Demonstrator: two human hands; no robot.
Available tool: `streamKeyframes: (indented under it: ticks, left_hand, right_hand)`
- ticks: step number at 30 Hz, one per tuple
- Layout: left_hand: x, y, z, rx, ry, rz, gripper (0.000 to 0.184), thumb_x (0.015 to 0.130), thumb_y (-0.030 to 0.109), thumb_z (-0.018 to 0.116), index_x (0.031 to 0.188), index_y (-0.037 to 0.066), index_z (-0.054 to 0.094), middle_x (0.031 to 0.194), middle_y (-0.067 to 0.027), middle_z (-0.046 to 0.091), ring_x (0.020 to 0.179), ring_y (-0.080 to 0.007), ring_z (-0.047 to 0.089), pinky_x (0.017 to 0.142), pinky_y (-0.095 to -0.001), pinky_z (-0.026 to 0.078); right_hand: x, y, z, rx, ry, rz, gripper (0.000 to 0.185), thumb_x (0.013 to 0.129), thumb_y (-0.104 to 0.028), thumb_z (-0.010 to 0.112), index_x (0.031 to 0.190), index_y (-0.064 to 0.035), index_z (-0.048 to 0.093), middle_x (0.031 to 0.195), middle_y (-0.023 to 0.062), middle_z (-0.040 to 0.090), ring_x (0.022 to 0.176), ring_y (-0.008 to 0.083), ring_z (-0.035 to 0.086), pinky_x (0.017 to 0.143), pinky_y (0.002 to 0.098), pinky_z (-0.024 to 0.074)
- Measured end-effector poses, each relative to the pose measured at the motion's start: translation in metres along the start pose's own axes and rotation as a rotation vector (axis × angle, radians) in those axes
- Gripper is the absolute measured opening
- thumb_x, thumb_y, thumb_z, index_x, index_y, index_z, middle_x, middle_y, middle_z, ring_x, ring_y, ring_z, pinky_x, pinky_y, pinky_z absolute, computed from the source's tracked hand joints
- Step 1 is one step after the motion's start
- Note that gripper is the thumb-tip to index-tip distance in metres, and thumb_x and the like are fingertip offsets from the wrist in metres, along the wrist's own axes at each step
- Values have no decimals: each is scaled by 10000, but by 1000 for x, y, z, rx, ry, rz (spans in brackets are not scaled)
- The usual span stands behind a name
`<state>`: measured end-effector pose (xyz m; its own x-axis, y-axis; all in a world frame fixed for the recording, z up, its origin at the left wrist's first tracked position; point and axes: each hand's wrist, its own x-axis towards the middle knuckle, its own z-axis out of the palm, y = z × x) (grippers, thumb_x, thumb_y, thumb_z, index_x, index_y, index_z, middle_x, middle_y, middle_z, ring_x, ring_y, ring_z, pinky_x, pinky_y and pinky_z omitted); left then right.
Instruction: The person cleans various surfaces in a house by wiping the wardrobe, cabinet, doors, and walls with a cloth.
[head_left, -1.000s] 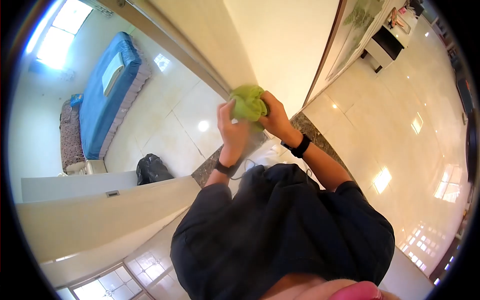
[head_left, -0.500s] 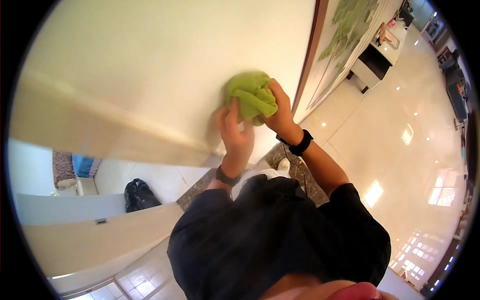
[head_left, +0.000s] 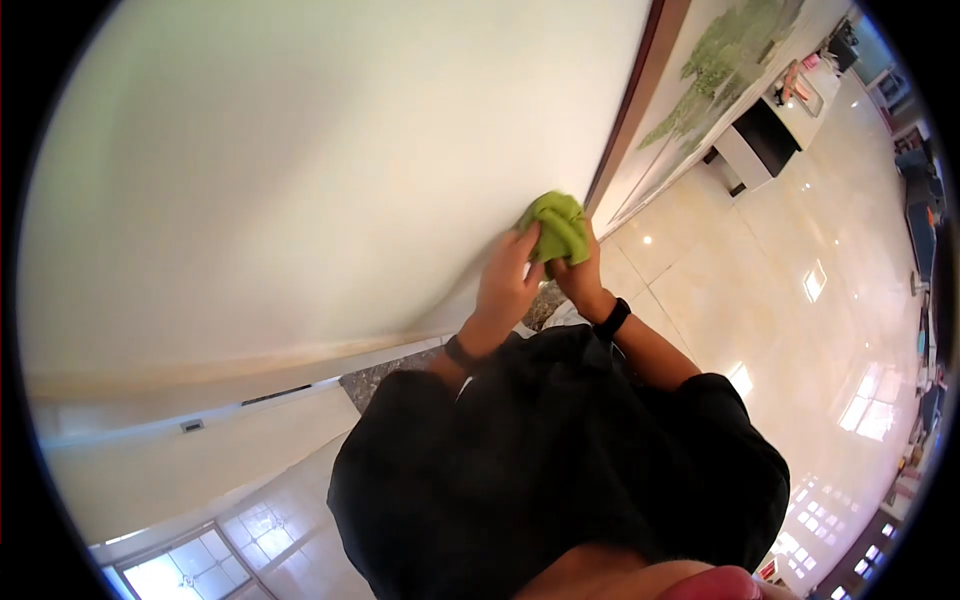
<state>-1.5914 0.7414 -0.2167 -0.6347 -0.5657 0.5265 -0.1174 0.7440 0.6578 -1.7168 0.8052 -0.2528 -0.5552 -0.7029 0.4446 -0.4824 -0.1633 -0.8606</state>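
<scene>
A crumpled green cloth (head_left: 558,228) is bunched between my two hands, close to the dark brown trim (head_left: 632,95) at the right edge of a broad pale surface (head_left: 330,180). My left hand (head_left: 508,280) grips the cloth's left side with its fingertips. From the right, my right hand (head_left: 582,275) holds the cloth, with part of its fingers hidden behind the folds. Both wrists wear dark bands. Whether the cloth touches the pale surface is hard to tell.
Glossy tiled floor (head_left: 740,260) stretches to the right, with a white and black low cabinet (head_left: 757,145) by the wall. A green picture (head_left: 715,75) shows beyond the trim. A dark stone strip (head_left: 375,378) lies at lower left.
Both hands and the cloth have moved right, towards the brown trim. The pale surface now covers the view of the room with the blue bed and the black bag.
</scene>
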Motion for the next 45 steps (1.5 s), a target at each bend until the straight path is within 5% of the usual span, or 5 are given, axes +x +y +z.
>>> streamKeyframes:
  ticks: [4,13,30,40,45]
  left_hand:
    - [-15,2,-24,171,280,70,453,748,-8,673,1191,-18,580,1077,-203,595,949,-377,587,790,-419,511]
    - [76,92,-55,151,755,155,434,746,-47,657,1174,-34,583,1058,-200,572,927,-324,555,787,-380,470]
    - [-27,33,29,127,694,-597,390,781,-29,661,1143,15,524,1056,-142,583,982,-271,584,852,-350,468]
    - [12,87,-73,467,1054,-328,306,794,25,691,1069,2,559,1010,-126,591,913,-271,604,798,-344,480]
    - [7,104,-93,457,826,-444,344,794,-4,701,1091,-19,528,1091,-120,610,993,-192,584,873,-294,455]
  right_hand:
    - [31,-63,-2,-24,-159,-208,510,728,-172,761,1193,-101,565,1125,127,588,907,326,607,790,370,512]
    - [119,-135,-49,200,-249,-491,568,624,-123,800,1129,-90,543,1032,137,560,810,367,600,655,411,503]
    - [52,-14,-24,136,-692,-219,504,693,-46,710,1153,-73,503,1099,158,582,880,401,607,705,428,524]
    - [90,-146,0,331,-556,-540,435,725,-132,714,1118,-94,533,994,104,594,827,331,612,619,397,507]
    - [88,-141,9,346,-576,-498,522,675,-119,758,1146,-98,534,1021,111,600,880,346,608,684,407,509]
